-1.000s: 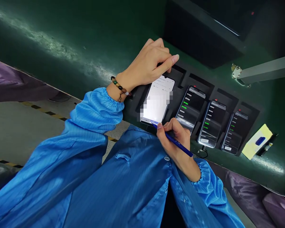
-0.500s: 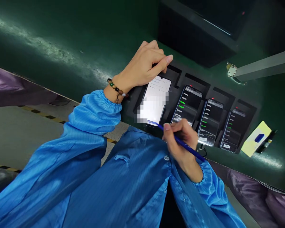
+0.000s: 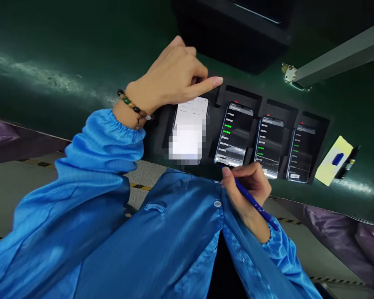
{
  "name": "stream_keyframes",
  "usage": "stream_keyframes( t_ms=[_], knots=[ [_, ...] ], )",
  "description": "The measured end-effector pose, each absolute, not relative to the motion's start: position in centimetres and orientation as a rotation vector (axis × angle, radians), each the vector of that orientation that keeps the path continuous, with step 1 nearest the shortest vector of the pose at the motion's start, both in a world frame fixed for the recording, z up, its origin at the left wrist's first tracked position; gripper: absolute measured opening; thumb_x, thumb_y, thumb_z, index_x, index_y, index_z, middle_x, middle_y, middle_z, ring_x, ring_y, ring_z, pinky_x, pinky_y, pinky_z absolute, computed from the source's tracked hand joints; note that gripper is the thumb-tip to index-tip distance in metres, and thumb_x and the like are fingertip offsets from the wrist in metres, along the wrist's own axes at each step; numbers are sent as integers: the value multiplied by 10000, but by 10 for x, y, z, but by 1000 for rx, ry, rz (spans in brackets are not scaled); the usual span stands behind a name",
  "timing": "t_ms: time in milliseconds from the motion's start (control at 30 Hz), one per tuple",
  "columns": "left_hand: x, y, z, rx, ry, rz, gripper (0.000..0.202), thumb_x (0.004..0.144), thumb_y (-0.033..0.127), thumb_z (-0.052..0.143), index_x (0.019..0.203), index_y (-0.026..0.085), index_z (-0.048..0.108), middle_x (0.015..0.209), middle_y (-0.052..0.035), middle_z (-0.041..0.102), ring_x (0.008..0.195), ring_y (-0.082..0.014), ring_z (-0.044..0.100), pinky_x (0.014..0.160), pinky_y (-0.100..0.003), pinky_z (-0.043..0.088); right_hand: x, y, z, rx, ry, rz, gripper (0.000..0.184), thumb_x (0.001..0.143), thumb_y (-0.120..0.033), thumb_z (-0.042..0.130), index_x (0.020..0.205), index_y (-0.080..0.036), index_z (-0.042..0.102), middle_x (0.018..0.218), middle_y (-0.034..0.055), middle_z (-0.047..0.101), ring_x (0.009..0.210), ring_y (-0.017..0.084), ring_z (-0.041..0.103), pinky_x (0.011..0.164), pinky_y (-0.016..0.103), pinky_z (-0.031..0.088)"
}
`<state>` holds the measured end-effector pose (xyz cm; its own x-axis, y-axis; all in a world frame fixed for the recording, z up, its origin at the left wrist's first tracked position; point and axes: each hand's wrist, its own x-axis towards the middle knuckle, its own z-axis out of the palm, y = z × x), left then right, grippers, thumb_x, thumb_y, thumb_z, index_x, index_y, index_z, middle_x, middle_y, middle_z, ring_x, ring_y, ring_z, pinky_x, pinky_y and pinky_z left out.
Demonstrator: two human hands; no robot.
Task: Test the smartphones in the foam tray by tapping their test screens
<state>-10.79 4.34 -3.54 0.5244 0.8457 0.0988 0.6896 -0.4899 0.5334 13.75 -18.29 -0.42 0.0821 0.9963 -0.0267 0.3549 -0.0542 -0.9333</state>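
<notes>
My right hand (image 3: 252, 189) grips a slim blue pen (image 3: 251, 199), its tip pointing at the lower edge of a dark-screened phone (image 3: 235, 131); I cannot tell whether it touches. Over the top end of a phone with a white screen (image 3: 187, 118) hovers my left hand (image 3: 176, 77), thumb stretched out apart from loosely curled fingers and nothing visible in it. Part of that screen is pixelated. Two more dark-screened phones, a middle one (image 3: 269, 141) and a right one (image 3: 301, 153), lie to the right with white and green text lines.
A black holder (image 3: 322, 124) with recesses carries the phones on the green tabletop (image 3: 90, 54). Right of it lie a yellow pad (image 3: 326, 172), a small blue object (image 3: 338, 159) and a black marker (image 3: 349, 162). A grey post (image 3: 339, 54) and a dark box (image 3: 227, 41) stand beyond.
My right hand has drawn the pen away from the bottom of the white-screened phone toward the neighbouring dark one. My left hand has shifted left with its thumb straighter. The whole view has shifted.
</notes>
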Motion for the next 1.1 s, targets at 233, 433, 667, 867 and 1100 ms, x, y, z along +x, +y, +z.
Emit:
stream_keyframes(
  t_ms=[233,433,667,867,1100],
  knots=[
    [-104,51,-43,2314,1241,598,646,1180,555,425,649,245,625,613,-19,416,813,-233,565,1048,-509,407,82,-175,-12,-1418,-1576,942,415,998,-237,778,752,-269,446,615,-86,612,478,94,583,491,263,470],
    [-112,46,-43,2329,1177,619,674,1191,541,405,642,212,614,622,-18,421,904,-245,638,1070,-514,413,74,-197,-44,-1241,-1415,930,335,1037,-179,687,841,-282,436,663,-66,670,586,144,680,532,276,535],
    [-124,46,-43,2396,1154,542,708,1173,612,410,593,208,462,632,-27,476,1099,-301,683,1127,-570,396,74,-192,-68,-1163,-1462,586,317,1075,-270,620,838,-294,411,539,-97,533,491,143,595,429,246,427],
    [-129,45,-41,2367,1207,559,704,1170,570,462,564,225,365,622,-37,469,1080,-294,645,1125,-574,400,73,-188,-77,-1298,-1398,510,299,1058,-324,673,868,-296,444,573,-119,545,423,117,593,403,240,433],
    [-129,45,-43,2342,1204,593,716,1159,585,491,543,232,404,614,-52,495,1092,-319,646,1115,-591,401,70,-184,-56,-1481,-1381,548,435,1001,-301,769,739,-272,423,528,-128,472,374,80,522,409,235,380]
  ],
)
